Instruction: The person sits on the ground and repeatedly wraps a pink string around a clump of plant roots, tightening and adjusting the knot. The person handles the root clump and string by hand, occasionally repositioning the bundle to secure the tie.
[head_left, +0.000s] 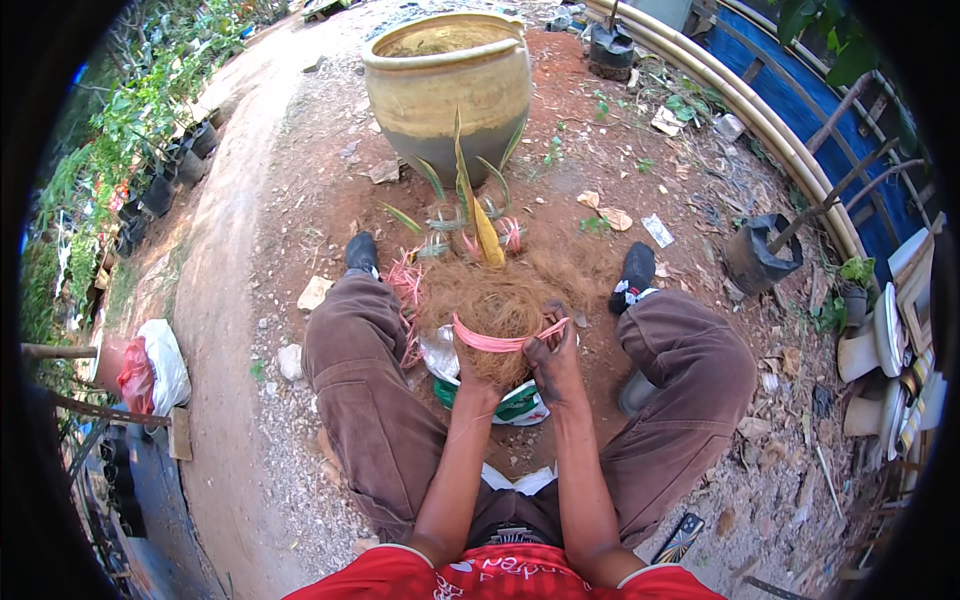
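A ball of brown plant fibre (501, 300), likely coconut fibre, sits between my knees. Pink plastic string (491, 343) runs in a band around its near side. My right hand (555, 360) pinches this string at the ball's right edge, between thumb and fingers. My left hand (474, 375) supports the ball from the lower left; its fingers are largely hidden by the fibre. A yellow-edged snake plant leaf (487, 232) rises just behind the ball. More loose fibre (581, 274) lies to the right, and a tangle of pink string (405, 289) to the left.
Ahead stands a large glazed pot (450, 97), with smaller snake plants (431, 180) before it. A white and green plastic sack (517, 405) lies under my hands. A phone (679, 538) rests on the gravel at right. A black planter bag (761, 255) stands farther right.
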